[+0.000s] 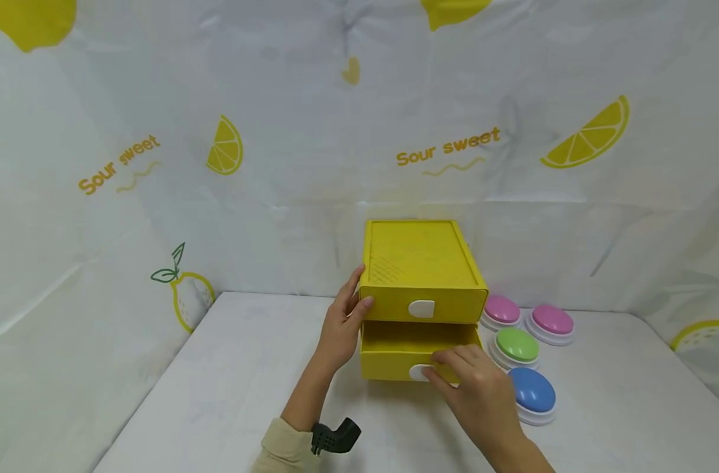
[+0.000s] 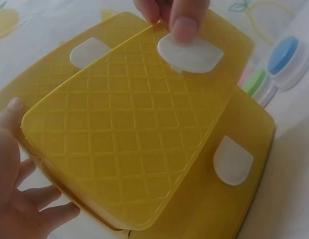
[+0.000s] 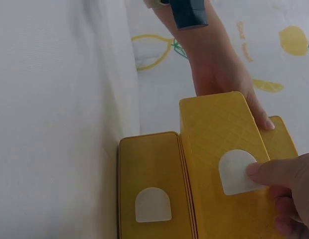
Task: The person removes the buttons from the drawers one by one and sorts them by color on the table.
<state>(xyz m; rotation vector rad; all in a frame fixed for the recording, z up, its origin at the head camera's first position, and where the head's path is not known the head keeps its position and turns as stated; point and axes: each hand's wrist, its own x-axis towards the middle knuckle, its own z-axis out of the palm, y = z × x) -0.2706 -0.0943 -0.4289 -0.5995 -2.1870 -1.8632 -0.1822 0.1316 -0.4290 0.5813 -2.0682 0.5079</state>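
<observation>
A yellow drawer cabinet (image 1: 421, 253) with white tab handles stands on the table, its middle drawer (image 1: 394, 365) pulled out. My right hand (image 1: 483, 394) pinches that drawer's front, thumb on the white handle (image 3: 236, 172) and fingers over the top rim. Against the cabinet's left side rests my left hand (image 1: 340, 328), its fingers spread fairly straight and its thumb at the front edge. The left wrist view also shows the lower drawer (image 2: 259, 129) and its handle, shut beneath the pulled one. The visible part of the drawer's inside holds nothing.
Right of the cabinet stand several dome buttons on white bases: a blue button (image 1: 533, 391), a green button (image 1: 517, 345) and two pink ones, the outer pink button (image 1: 552, 320) farthest right. A lemon-printed cloth (image 1: 312, 131) hangs behind the white table (image 1: 229, 381).
</observation>
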